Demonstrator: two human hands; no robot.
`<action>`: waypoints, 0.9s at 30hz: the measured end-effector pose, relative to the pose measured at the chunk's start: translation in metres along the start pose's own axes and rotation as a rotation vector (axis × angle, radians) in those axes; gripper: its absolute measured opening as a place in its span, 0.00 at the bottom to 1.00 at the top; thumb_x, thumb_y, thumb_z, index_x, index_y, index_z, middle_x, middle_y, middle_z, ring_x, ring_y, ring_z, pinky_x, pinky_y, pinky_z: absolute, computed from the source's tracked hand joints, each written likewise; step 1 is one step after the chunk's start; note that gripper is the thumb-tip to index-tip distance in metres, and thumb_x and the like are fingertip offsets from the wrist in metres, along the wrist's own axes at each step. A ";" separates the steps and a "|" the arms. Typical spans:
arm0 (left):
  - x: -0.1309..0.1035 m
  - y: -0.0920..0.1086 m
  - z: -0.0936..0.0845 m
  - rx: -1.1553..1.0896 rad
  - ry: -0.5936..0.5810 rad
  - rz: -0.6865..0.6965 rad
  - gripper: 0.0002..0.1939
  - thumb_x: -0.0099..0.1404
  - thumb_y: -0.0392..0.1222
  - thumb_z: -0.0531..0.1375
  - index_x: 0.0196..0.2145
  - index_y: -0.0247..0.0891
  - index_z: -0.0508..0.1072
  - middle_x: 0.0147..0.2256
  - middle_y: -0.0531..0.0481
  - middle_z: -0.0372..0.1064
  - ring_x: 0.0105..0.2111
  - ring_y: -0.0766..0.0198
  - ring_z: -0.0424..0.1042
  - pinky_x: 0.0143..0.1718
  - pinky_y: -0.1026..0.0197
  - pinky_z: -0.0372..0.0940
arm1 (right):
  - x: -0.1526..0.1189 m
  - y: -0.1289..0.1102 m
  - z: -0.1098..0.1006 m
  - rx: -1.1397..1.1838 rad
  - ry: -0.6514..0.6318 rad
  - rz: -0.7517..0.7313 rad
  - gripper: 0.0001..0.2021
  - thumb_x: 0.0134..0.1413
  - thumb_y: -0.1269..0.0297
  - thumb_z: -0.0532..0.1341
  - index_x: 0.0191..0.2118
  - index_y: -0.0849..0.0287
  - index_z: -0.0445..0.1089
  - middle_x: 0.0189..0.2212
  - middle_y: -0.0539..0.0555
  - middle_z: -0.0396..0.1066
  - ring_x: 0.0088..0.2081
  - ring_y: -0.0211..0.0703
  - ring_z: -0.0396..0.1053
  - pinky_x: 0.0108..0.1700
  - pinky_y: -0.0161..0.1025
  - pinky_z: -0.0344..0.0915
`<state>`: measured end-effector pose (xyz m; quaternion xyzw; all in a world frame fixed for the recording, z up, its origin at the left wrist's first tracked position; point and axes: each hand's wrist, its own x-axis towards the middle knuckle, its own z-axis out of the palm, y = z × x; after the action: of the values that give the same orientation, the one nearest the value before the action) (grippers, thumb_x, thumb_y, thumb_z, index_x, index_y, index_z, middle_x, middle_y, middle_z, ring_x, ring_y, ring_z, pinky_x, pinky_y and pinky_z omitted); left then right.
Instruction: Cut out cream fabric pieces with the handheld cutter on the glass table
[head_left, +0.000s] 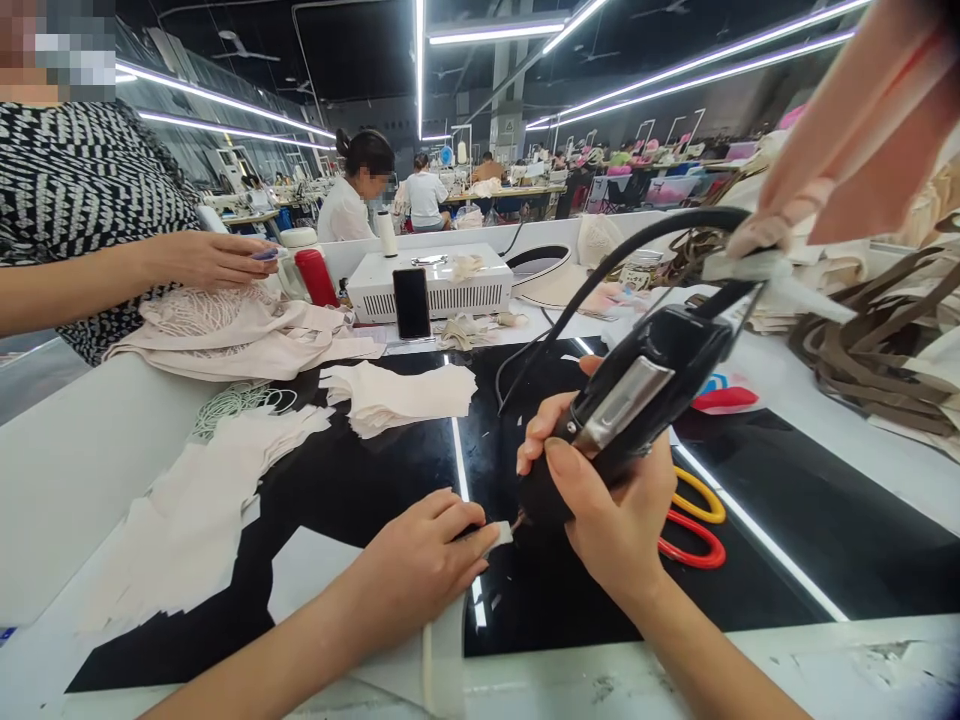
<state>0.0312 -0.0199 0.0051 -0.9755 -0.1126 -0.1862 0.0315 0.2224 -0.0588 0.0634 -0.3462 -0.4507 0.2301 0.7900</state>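
Observation:
My right hand is wrapped round a black handheld tool with a silver plate on its side and a thick black cable rising from it. The tool's lower end points down and left. My left hand is closed, its fingers pinching a small whitish piece beside that lower end. Behind my left hand, a stack of cream fabric pieces rests on the black sheet. A white piece lies partly under my left forearm.
Scissors with red and yellow handles lie right of my right hand. Cream pieces, green cord, a phone and a white box surround the sheet. A person's hand is at upper left.

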 end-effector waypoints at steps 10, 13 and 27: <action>-0.004 -0.003 0.000 -0.114 0.028 -0.071 0.14 0.81 0.30 0.54 0.58 0.34 0.74 0.46 0.44 0.75 0.45 0.57 0.75 0.49 0.54 0.78 | -0.004 0.001 0.000 -0.015 -0.025 0.008 0.17 0.57 0.66 0.73 0.46 0.51 0.67 0.32 0.45 0.76 0.26 0.36 0.73 0.28 0.35 0.76; -0.006 -0.004 -0.003 -0.076 0.057 -0.051 0.14 0.80 0.29 0.53 0.58 0.33 0.73 0.47 0.43 0.75 0.47 0.56 0.76 0.52 0.52 0.78 | -0.005 0.002 -0.002 -0.020 -0.021 -0.002 0.18 0.56 0.66 0.74 0.46 0.50 0.68 0.33 0.45 0.76 0.27 0.37 0.73 0.28 0.35 0.76; -0.017 0.010 -0.010 -0.107 0.013 -0.110 0.15 0.77 0.23 0.51 0.51 0.34 0.73 0.43 0.46 0.74 0.42 0.59 0.75 0.43 0.60 0.76 | -0.010 0.002 -0.011 0.015 -0.048 0.011 0.28 0.60 0.62 0.75 0.62 0.45 0.68 0.36 0.47 0.76 0.27 0.38 0.73 0.27 0.37 0.74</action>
<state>0.0148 -0.0343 0.0080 -0.9669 -0.1559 -0.1997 -0.0301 0.2268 -0.0679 0.0523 -0.3372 -0.4659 0.2462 0.7802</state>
